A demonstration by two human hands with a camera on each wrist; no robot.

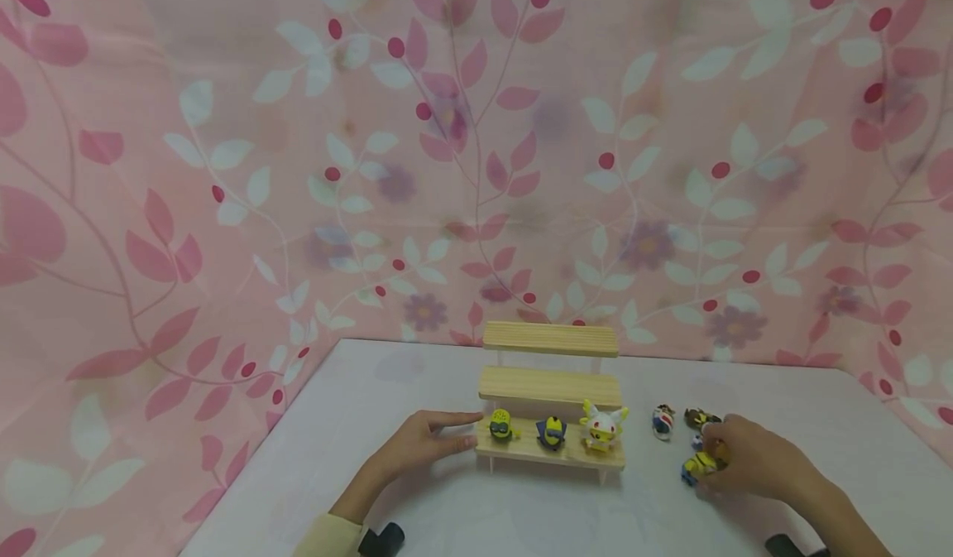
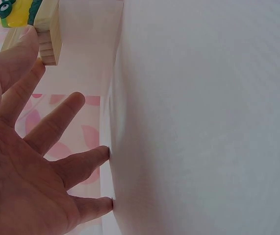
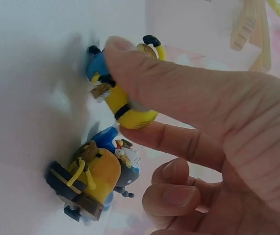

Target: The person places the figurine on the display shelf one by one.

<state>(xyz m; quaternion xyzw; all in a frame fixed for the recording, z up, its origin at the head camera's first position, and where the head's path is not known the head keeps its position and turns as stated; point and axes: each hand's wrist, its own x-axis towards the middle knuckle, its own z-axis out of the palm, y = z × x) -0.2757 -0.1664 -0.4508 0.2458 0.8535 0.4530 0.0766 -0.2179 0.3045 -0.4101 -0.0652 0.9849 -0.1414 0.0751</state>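
My left hand (image 1: 419, 449) has its fingers spread and fairly straight. Its thumb and index fingertips touch the left end of the lowest step of a three-step wooden display stand (image 1: 551, 386). On that step stand a yellow figurine with green goggles (image 1: 501, 426), a yellow one in dark blue (image 1: 553, 433) and a white-eared one (image 1: 603, 429). My right hand (image 1: 763, 462) pinches a yellow-and-blue minion figurine (image 3: 125, 113) between thumb and index finger, close over the table; the thumb hides part of it. Just beside it lie more figurines, one with an orange-yellow body (image 3: 102, 169).
Right of the stand, a red, white and blue figurine (image 1: 663, 422) lies on the white-covered table (image 1: 298, 424). A brown-and-yellow figurine (image 1: 700, 418) lies near the right hand. A pink floral curtain (image 1: 476, 168) hangs behind the table.
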